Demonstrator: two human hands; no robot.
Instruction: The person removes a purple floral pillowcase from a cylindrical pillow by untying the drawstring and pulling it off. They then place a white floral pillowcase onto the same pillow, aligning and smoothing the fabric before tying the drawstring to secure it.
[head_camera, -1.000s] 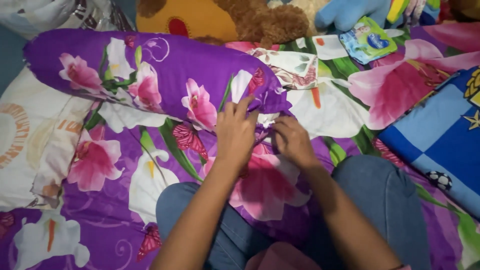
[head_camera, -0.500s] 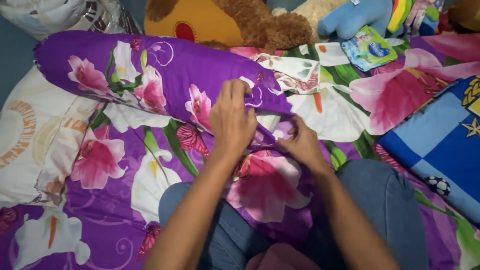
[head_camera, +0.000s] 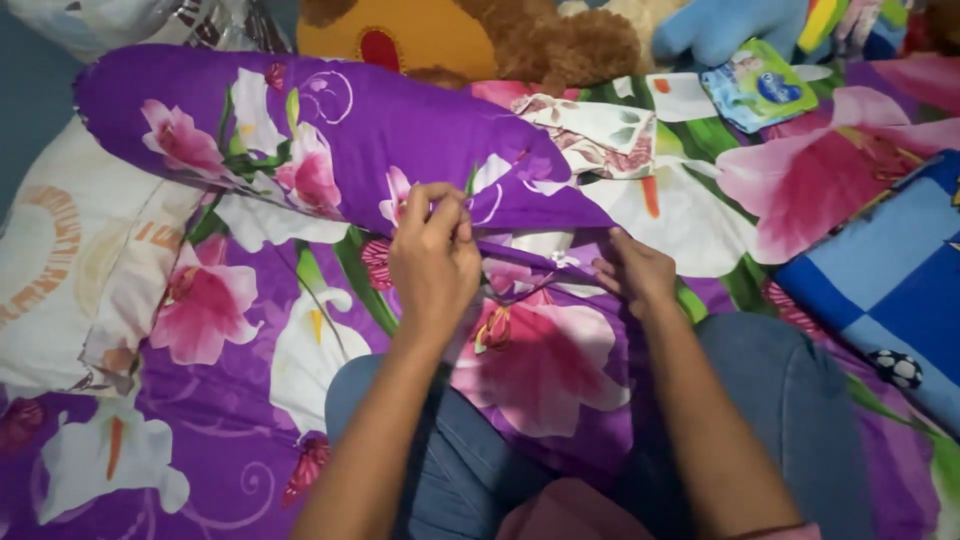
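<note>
The open end of the purple flowered bolster cover (head_camera: 330, 140), lying across the flowered bed sheet (head_camera: 250, 420), is pinched shut by the left hand (head_camera: 432, 262), while its loose edge is pinched by the right hand (head_camera: 635, 275), and both edges should be kept pulled tight.

The purple floral bolster pillow (head_camera: 330, 140) lies lengthwise across the bed's upper left. Its open cover end, toward the middle, is pinched and stretched taut.

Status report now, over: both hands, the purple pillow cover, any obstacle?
Left hand pinching purple floral cover at open end. Right hand gripping same edge, fabric taut between. Nothing blocking.
</note>
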